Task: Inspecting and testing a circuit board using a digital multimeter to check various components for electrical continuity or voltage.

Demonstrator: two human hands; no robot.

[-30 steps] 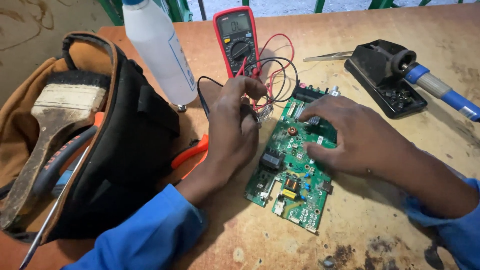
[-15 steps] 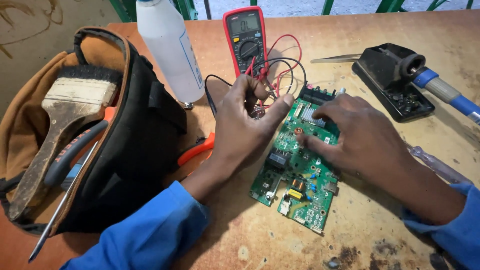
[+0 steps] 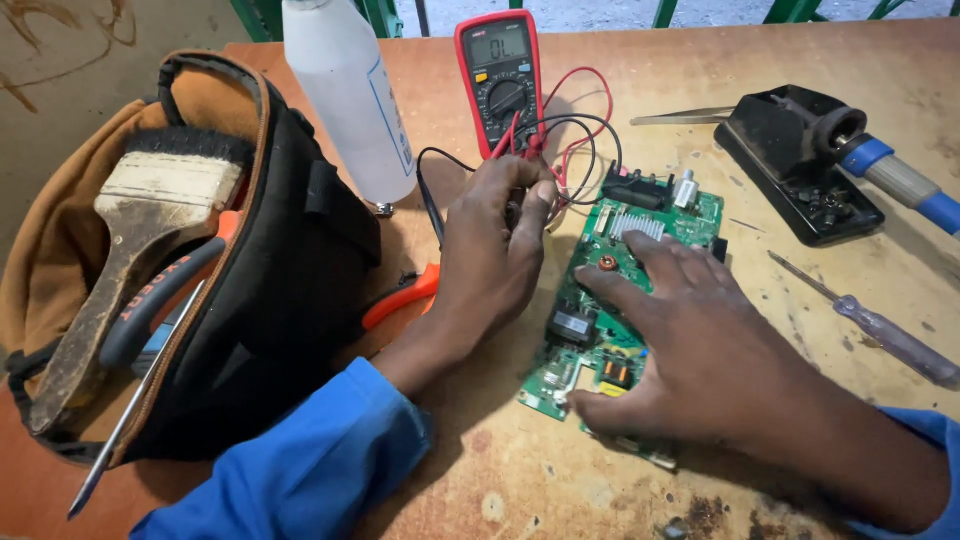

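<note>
A green circuit board (image 3: 698, 212) lies on the wooden table. My left hand (image 3: 495, 255) is closed around the multimeter probes (image 3: 522, 200) at the board's upper left corner, with the red and black leads looping back to the red multimeter (image 3: 500, 75) behind it. My right hand (image 3: 705, 355) lies flat on the lower half of the board. Its fingers are spread and the thumb sits at the board's near edge. The hand hides much of the board.
An open tool bag (image 3: 280, 270) at the left holds a paintbrush (image 3: 150, 200) and other tools. A white plastic bottle (image 3: 345, 95) stands behind it, and orange plier handles (image 3: 405, 295) poke out beside it. At the right are a black soldering stand (image 3: 790, 165), a blue-handled iron (image 3: 900, 182) and a screwdriver (image 3: 885, 338).
My right hand has slid down from the board's upper part and now spreads flat over its lower half. My left hand stays closed on the probes at the upper left corner.
</note>
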